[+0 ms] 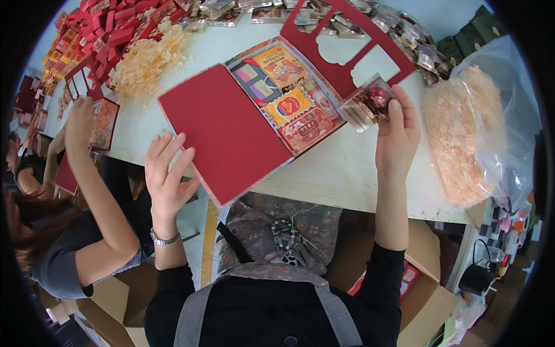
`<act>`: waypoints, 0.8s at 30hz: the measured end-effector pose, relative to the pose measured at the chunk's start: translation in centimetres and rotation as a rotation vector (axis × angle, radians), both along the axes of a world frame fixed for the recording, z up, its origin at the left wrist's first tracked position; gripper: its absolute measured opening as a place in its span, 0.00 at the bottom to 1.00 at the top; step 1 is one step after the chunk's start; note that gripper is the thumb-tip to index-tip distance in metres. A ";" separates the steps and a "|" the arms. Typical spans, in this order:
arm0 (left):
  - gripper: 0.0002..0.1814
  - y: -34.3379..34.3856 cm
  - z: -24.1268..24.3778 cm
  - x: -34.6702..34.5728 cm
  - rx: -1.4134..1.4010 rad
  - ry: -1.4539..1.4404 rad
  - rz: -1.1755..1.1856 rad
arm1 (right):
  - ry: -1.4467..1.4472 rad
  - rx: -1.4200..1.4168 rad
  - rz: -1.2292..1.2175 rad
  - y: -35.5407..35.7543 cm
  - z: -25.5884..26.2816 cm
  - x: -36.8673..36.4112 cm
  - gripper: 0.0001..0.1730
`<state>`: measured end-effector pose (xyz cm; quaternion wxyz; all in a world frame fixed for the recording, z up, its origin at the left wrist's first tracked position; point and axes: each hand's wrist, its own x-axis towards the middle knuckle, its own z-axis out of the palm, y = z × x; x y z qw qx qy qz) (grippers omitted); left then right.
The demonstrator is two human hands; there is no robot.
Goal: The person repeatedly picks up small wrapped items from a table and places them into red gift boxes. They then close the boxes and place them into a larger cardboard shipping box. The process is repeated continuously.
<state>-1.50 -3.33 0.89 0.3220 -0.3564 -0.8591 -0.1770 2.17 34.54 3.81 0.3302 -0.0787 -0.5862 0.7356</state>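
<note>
An open gift box lies before me, its plain red lid [225,134] folded out to the left. Its filled tray [299,92] holds several printed packets, a yellow card-like pack [288,106], a red patterned box [307,129] and dark inserts. My right hand [398,126] pinches a small transparent-sided pack [366,103] with dark red and gold print, held over the tray's right corner. Fingers spread, my left hand [169,169] is at the lid's left edge; whether it touches the lid is hard to tell. A red cut-out frame [347,65] stands raised along the tray's far side.
Pale shredded filler [145,65] is heaped at the back left beside piled red boxes [115,32]. More transparent packs [303,16] line the back. A plastic bag of filler [468,134] sits at right. At left a co-worker's arm [97,191] reaches over another box [104,123].
</note>
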 end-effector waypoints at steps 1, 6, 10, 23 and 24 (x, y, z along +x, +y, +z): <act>0.33 0.9 0.6 -0.5 -0.104 0.052 0.009 | 0.075 -0.123 0.069 0.5 -0.4 -0.3 0.16; 0.10 6.5 4.7 -1.0 -0.041 0.177 -0.279 | -0.060 0.096 0.123 -0.4 -1.5 -1.3 0.16; 0.09 8.8 5.4 4.1 -0.105 0.143 -0.466 | -0.488 0.908 0.217 -0.7 -0.1 -1.3 0.11; 0.23 12.5 3.8 2.2 0.088 0.379 -0.212 | -0.299 1.205 0.116 3.7 -0.5 3.3 0.16; 0.24 12.7 2.6 0.8 0.149 0.403 -0.141 | -0.238 1.073 -0.054 4.6 -0.6 2.6 0.15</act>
